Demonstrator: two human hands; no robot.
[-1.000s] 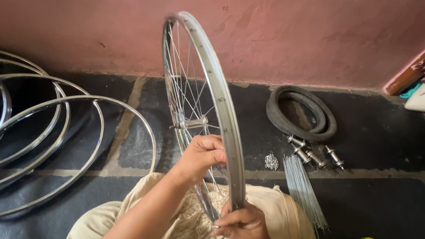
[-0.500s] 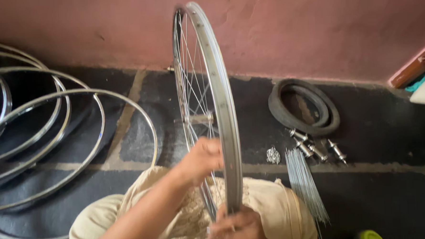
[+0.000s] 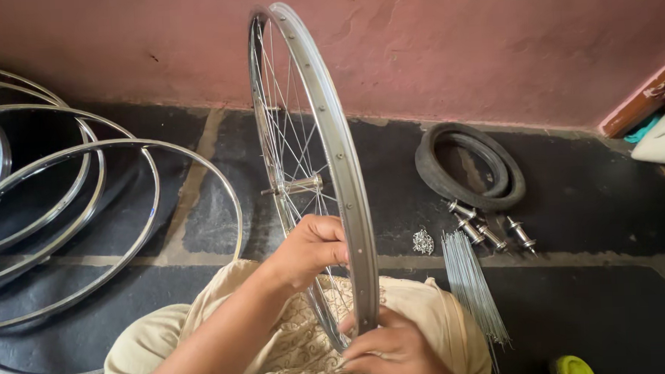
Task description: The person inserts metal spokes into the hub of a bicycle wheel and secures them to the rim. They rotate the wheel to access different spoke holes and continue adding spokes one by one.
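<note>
Wheel: a silver spoked bicycle wheel (image 3: 345, 179) stands upright on its edge in front of the person, its lower part over the lap, its top reaching up before the pink wall (image 3: 453, 39)
Hub: the metal hub (image 3: 296, 185) sits at the wheel's middle, thin spokes running out from it to the rim
Left hand: the left hand (image 3: 310, 249) reaches in among the spokes below the hub, fingers curled closed around them beside the rim
Right hand: the right hand (image 3: 396, 350) is at the bottom of the wheel, fingers closed on the rim's lower edge
Lap: cream cloth with a patterned panel (image 3: 294, 346) lies under the wheel
Bare rims: several silver rims without spokes (image 3: 124, 218) lie overlapping on the dark floor (image 3: 591, 288) to the left, well apart from the wheel
Tyre: a black tyre (image 3: 470, 166) lies flat on the floor to the right, near the wall
Loose hubs: a few metal hubs (image 3: 491, 232) lie just below the tyre
Spoke bundle: a bundle of loose spokes (image 3: 473, 285) lies beside the right knee, a small heap of nipples (image 3: 423, 241) near its top
Corner: a yellow-green round lid (image 3: 570, 366) shows at the bottom right
</note>
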